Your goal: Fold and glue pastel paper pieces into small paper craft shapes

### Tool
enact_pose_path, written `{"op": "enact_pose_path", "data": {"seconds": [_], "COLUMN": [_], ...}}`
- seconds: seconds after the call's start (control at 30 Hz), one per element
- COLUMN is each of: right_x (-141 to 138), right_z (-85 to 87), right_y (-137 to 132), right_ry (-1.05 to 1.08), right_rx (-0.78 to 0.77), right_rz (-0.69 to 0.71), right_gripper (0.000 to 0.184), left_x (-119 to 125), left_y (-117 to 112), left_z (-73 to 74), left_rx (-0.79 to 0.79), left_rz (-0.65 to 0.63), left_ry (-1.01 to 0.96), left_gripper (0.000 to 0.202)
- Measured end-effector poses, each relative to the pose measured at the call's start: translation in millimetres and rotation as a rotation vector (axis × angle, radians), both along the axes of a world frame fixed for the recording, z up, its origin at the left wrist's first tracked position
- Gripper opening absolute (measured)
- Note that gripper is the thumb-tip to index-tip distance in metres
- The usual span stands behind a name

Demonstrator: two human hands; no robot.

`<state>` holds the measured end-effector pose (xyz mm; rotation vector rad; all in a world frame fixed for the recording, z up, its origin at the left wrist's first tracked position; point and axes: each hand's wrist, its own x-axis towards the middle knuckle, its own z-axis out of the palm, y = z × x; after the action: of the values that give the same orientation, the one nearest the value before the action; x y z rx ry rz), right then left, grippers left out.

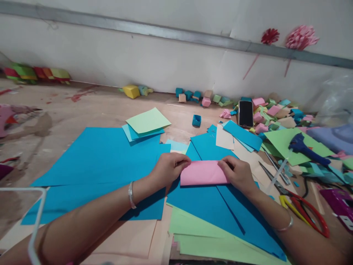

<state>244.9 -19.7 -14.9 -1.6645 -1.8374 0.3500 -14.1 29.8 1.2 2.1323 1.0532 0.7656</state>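
Observation:
A pink sheet of paper [204,173], folded into a long rectangle, lies over blue paper sheets [193,200] in front of me. My left hand [168,167] pinches its upper left corner between thumb and fingers. At the upper right corner, my right hand [239,173] grips the same paper, thumb on its near face. The paper's top edge runs straight between both hands. Beneath the blue sheets, light green sheets [198,232] stick out toward me. Larger blue sheets [110,158] spread out on the left, under my left forearm.
Scissors [298,206] with red and yellow handles lie right of my right wrist, near a blue glue gun [309,149]. A phone [245,113] rests by a heap of small folded paper pieces [278,114]. A small blue paper box [196,120] sits ahead.

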Motion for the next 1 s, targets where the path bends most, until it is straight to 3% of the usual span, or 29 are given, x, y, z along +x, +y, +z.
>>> {"op": "enact_pose_path", "data": {"seconds": [0.43, 0.57, 0.73, 0.9, 1.0], "right_x": [2.4, 0.7, 0.6, 2.3, 1.9], "right_z": [-6.9, -9.2, -13.1, -11.9, -9.7], "right_y": [0.1, -0.4, 1.1, 4.1, 4.9], "right_ry": [-0.302, -0.405, -0.408, -0.330, -0.309], "right_rx": [0.045, 0.071, 0.050, 0.000, -0.019], "right_rz": [0.042, 0.052, 0.051, 0.046, 0.047], "right_gripper": [0.033, 0.036, 0.035, 0.026, 0.025], "left_x": [1.8, 2.4, 2.9, 14.7, 31.5], "left_y": [3.1, 4.5, 8.0, 5.5, 0.5], "left_z": [-10.4, -12.7, -15.8, -0.8, 9.3], "left_rx": [0.195, 0.202, 0.328, 0.468, 0.565], "left_rz": [-0.056, -0.068, -0.139, -0.251, -0.417], "left_ry": [0.100, 0.170, 0.334, 0.581, 0.689], "left_gripper": [0.019, 0.021, 0.027, 0.022, 0.018]}}
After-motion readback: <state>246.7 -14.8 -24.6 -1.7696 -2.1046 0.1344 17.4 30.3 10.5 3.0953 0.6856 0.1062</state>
